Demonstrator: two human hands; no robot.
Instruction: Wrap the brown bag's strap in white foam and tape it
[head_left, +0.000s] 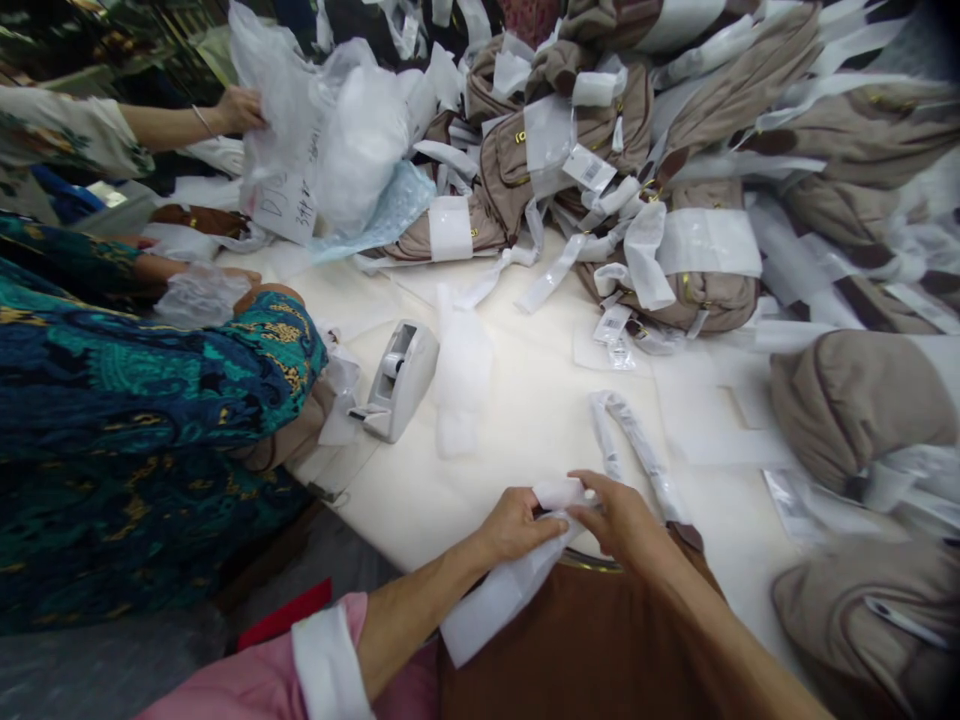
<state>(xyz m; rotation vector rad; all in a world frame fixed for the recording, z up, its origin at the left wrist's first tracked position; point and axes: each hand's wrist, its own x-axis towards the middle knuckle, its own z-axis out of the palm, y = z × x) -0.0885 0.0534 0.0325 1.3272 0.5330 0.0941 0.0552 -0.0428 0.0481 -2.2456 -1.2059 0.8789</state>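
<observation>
Lower centre of frame: one brown bag (600,640), one white foam wrap (510,585) across its top edge. Left hand (517,525) and right hand (619,515) both pinched closed on the wrap. One tape dispenser (397,380) centre-left.

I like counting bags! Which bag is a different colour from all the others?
The brown bag under the person's hands, nearest the camera. All the other bags heaped on the table are beige.
</observation>
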